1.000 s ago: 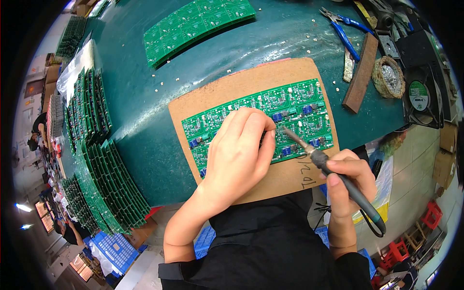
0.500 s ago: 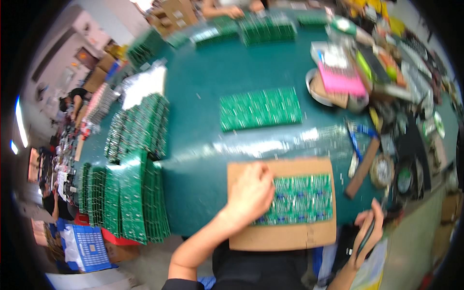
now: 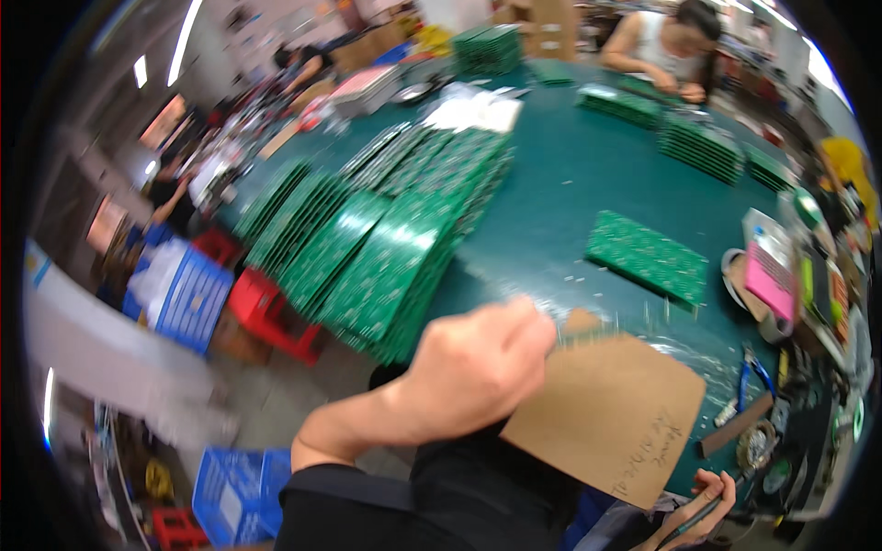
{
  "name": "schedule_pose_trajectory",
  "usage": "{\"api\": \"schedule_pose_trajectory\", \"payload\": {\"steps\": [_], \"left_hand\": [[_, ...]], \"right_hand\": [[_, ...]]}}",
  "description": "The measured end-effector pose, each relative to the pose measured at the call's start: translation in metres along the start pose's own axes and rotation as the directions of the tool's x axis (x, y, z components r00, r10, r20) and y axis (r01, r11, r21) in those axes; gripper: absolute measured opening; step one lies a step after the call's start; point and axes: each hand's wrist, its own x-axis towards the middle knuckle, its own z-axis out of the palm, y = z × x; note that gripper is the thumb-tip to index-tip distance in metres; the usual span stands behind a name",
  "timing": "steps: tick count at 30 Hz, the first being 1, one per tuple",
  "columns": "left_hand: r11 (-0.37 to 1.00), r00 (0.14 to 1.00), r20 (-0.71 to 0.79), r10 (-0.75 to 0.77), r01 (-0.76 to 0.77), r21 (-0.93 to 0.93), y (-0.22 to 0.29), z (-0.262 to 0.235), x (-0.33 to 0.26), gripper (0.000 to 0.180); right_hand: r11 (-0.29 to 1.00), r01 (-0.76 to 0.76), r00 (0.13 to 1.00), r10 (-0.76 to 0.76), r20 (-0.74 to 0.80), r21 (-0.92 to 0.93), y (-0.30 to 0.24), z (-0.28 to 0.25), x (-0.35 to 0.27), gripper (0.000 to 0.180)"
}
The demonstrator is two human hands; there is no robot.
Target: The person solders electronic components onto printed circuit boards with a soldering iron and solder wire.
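Observation:
My left hand (image 3: 482,363) is closed in a pinch over the near edge of the table, blurred by motion. At its fingertips a green circuit board (image 3: 593,338) shows almost edge-on, with thin leads along it. Beneath the board lies a brown cardboard sheet (image 3: 611,418) with handwriting on it, reaching over the table's edge. Lower right, my right hand (image 3: 706,503) is closed around a slim dark pen-like tool (image 3: 689,523), whose exact kind I cannot make out.
Tall stacks of green boards (image 3: 390,266) stand on the left. A single board (image 3: 648,257) lies mid-table. Blue-handled pliers (image 3: 751,372), a brown bar (image 3: 735,425) and a roll (image 3: 755,445) are at right. Across the table a person (image 3: 661,55) handles boards. Blue crates (image 3: 188,294) stand on the floor.
The view has swung left. The board, flat on the cardboard before, is now tilted nearly edge-on at my left fingertips. My right hand still grips the dark tool.

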Motion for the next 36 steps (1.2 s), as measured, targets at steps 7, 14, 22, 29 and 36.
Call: {"api": "schedule_pose_trajectory", "payload": {"steps": [7, 14, 22, 29, 36], "left_hand": [[0.686, 0.964, -0.185, -0.193, 0.267, 0.677, -0.108, -0.039, -0.05, 0.016], [0.601, 0.92, -0.127, -0.37, 0.342, 0.722, -0.115, -0.023, -0.081, 0.01], [0.92, 0.951, -0.171, -0.256, 0.294, 0.26, -0.067, -0.033, -0.061, 0.024], [0.921, 0.949, 0.104, -0.297, 0.313, -0.233, -0.049, 0.088, -0.069, 0.031], [0.774, 0.996, -0.028, -0.08, 0.045, -0.632, -0.087, 0.176, -0.044, 0.036]], "right_hand": [[0.998, 0.005, 0.984, -0.014, 0.176, 0.055, 0.022, 0.016, -0.004, 0.025], [0.996, -0.076, 0.973, 0.084, 0.217, -0.045, 0.004, 0.012, -0.014, 0.025], [0.849, 0.529, 0.555, -0.326, 0.765, -0.022, -0.007, -0.002, -0.008, 0.072], [0.854, 0.485, 0.62, -0.487, 0.615, 0.187, 0.004, -0.004, 0.017, 0.053], [0.996, 0.089, 0.946, -0.087, 0.312, 0.009, -0.016, 0.05, 0.068, 0.048]]}}
